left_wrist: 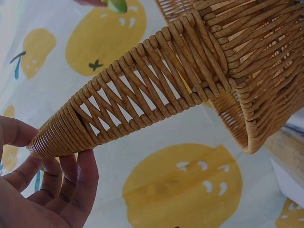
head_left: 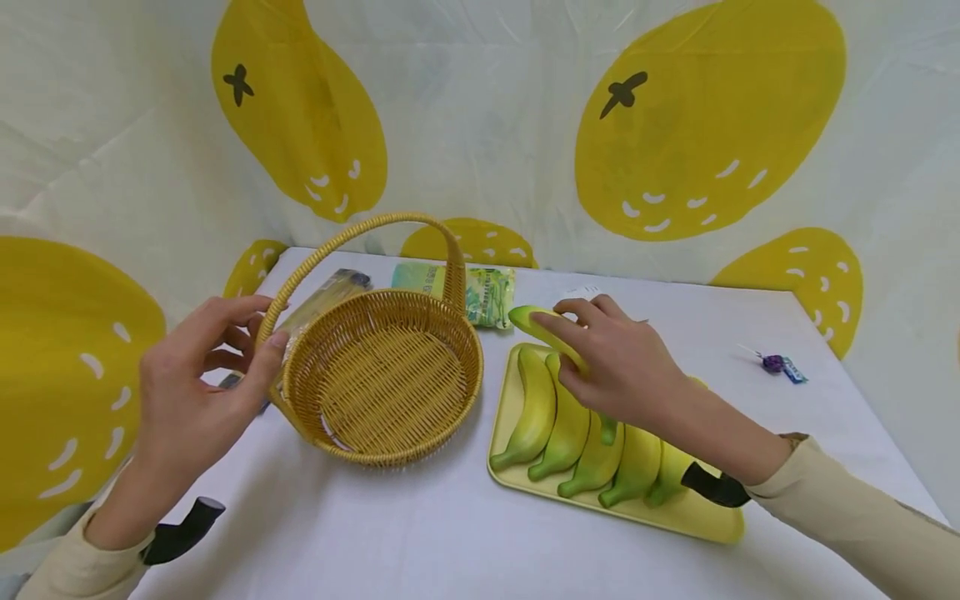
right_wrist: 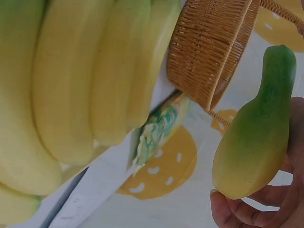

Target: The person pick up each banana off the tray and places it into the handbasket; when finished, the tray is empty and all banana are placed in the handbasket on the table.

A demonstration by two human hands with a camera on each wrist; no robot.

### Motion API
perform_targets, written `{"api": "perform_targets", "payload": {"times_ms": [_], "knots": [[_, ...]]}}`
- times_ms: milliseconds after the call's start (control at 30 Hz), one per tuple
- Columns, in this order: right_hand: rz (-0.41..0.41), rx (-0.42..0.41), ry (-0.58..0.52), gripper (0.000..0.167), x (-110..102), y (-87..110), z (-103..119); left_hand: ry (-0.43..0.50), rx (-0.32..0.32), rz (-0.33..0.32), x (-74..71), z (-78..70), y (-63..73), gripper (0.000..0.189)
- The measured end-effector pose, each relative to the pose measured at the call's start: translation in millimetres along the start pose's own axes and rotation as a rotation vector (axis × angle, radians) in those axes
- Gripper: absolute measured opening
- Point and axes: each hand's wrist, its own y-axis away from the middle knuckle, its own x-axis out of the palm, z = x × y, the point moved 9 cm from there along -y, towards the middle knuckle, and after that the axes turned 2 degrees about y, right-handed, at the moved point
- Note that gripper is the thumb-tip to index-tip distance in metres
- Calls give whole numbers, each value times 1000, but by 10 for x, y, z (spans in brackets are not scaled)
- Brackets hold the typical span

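Observation:
My left hand [head_left: 206, 358] grips the left side of the arched handle [head_left: 375, 222] of a wicker basket [head_left: 393, 392]. In the left wrist view, thumb and fingers curl round the woven handle [left_wrist: 142, 90]. Nothing lies on the basket's slatted bottom. My right hand [head_left: 626, 358] holds a yellow banana [head_left: 527, 317] with green ends above a pale yellow tray [head_left: 697, 527]. The right wrist view shows this held banana [right_wrist: 256, 137] between thumb and fingers. Several more bananas [head_left: 534, 408] lie side by side on the tray, partly hidden under my right hand and forearm.
Behind the basket lie a green and yellow packet [head_left: 489, 296] and a clear long package [head_left: 326, 302]. A purple lollipop [head_left: 772, 363] and a small blue wrapper [head_left: 793, 372] are at the right. A fruit-printed cloth [head_left: 495, 125] hangs round the white table.

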Motion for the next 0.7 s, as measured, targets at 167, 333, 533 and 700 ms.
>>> {"api": "perform_targets", "payload": {"times_ms": [167, 333, 533, 700], "knots": [[11, -64, 11, 56, 52, -150, 209, -4, -5, 5, -1, 4, 4, 36], [13, -137, 18, 58, 107, -300, 427, 15, -3, -18, -17, 14, 4, 36], [27, -167, 2, 58, 217, -454, 586, 19, 4, -14, -10, 15, 0, 37], [63, -169, -17, 59, 316, -597, 675, 9, -5, 6, -2, 6, 3, 35]]}}
